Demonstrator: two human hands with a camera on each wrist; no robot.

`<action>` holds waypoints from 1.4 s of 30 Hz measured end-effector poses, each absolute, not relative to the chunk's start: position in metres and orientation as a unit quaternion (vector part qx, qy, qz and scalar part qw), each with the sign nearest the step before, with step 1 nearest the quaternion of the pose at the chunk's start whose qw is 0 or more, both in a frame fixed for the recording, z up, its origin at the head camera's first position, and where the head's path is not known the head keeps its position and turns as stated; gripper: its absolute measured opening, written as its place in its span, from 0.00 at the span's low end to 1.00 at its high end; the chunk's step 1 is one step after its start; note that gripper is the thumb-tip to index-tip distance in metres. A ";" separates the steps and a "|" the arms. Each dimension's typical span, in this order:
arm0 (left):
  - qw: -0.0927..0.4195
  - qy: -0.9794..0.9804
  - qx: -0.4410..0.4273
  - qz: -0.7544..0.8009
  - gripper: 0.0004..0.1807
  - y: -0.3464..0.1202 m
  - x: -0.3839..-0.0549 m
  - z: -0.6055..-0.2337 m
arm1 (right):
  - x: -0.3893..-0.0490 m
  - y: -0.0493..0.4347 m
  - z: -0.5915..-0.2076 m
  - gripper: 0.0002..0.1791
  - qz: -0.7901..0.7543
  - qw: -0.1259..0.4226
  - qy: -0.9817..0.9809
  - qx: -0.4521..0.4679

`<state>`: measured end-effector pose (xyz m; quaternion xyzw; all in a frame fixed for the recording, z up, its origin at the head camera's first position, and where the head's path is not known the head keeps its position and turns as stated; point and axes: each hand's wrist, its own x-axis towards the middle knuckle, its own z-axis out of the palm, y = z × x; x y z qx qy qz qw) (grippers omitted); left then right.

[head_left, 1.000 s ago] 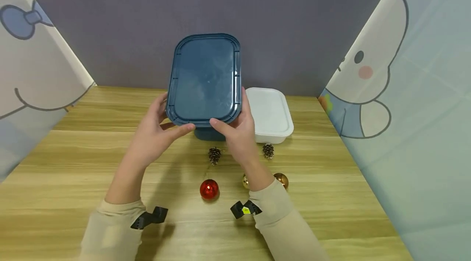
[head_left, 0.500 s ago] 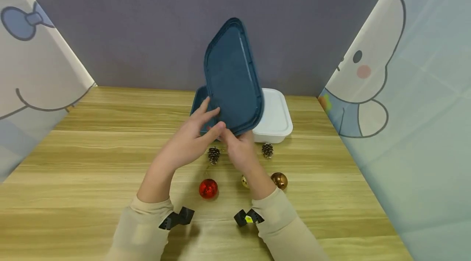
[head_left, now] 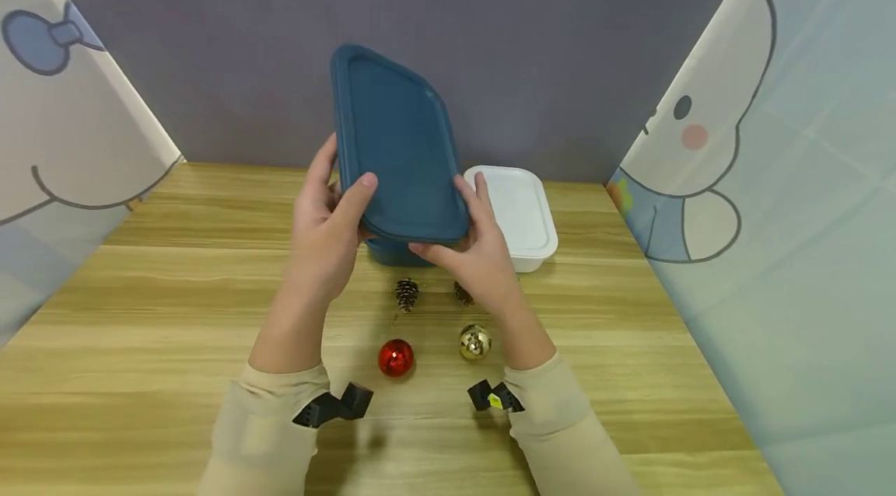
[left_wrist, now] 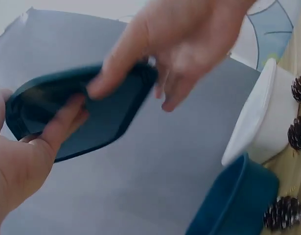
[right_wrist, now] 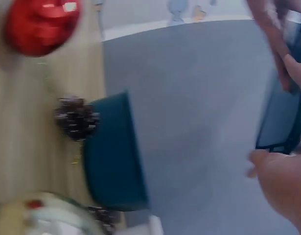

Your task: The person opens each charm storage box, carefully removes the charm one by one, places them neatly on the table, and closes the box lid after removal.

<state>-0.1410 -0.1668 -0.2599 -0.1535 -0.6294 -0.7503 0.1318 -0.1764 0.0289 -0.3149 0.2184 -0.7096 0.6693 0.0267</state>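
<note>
A dark blue rectangular lid [head_left: 402,154] is held up and tilted above its matching blue container [head_left: 397,252], which stands mostly hidden behind it. My left hand [head_left: 315,228] grips the lid's left side, thumb on the face and fingers behind. At the lower right corner, my right hand [head_left: 483,243] holds the edge between thumb and fingers; blur in the left wrist view obscures the exact contact. The blue container's open top [left_wrist: 226,196] shows in the left wrist view.
Right of the container stands a white lidded box [head_left: 521,208]. In front lie a pinecone [head_left: 407,295], another pinecone [head_left: 464,294] partly behind my right hand, a red bauble [head_left: 396,358] and a gold bauble [head_left: 475,342]. A grey wall [head_left: 560,53] rises behind the table.
The lid turned over from its ridged underside to its smooth face, swinging right and then back left. My left hand let go and regripped its left side; my right hand shifted right.
</note>
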 end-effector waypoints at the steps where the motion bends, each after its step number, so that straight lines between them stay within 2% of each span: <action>1: 0.131 -0.624 -0.145 -0.757 0.34 -0.170 -0.144 -0.262 | -0.178 0.032 -0.311 0.60 0.667 0.010 -0.717 0.203; 4: 0.128 -0.643 -0.114 -0.747 0.35 -0.177 -0.154 -0.270 | -0.181 0.038 -0.304 0.68 0.658 -0.027 -0.734 0.168; 6: 0.136 -0.689 -0.089 -0.707 0.36 -0.181 -0.163 -0.278 | -0.183 0.040 -0.304 0.69 0.645 -0.036 -0.748 0.153; 9: 0.135 -0.782 -0.061 -0.606 0.45 -0.189 -0.175 -0.290 | -0.186 0.039 -0.307 0.68 0.621 -0.025 -0.767 0.156; 14: 0.084 -0.846 -0.105 -0.515 0.62 -0.203 -0.190 -0.307 | -0.194 0.036 -0.317 0.68 0.572 -0.006 -0.806 0.154; 17: 0.080 -0.840 -0.150 -0.515 0.68 -0.207 -0.198 -0.315 | -0.198 0.036 -0.322 0.66 0.563 -0.016 -0.814 0.141; 22: 0.089 -0.847 -0.179 -0.492 0.68 -0.213 -0.210 -0.326 | -0.206 0.034 -0.330 0.65 0.558 -0.025 -0.819 0.128; 28: 0.046 -0.855 -0.179 -0.484 0.64 -0.222 -0.226 -0.341 | -0.220 0.030 -0.341 0.59 0.536 -0.017 -0.832 0.142; 31: 0.017 -0.856 -0.173 -0.487 0.65 -0.226 -0.232 -0.348 | -0.225 0.028 -0.344 0.57 0.505 -0.033 -0.851 0.140; 37: -0.035 -0.818 -0.203 -0.537 0.65 -0.231 -0.242 -0.365 | -0.231 0.018 -0.348 0.62 0.422 -0.102 -0.898 0.072; 42: -0.059 -0.797 -0.216 -0.561 0.63 -0.233 -0.248 -0.376 | -0.232 0.014 -0.352 0.67 0.412 -0.112 -0.903 0.053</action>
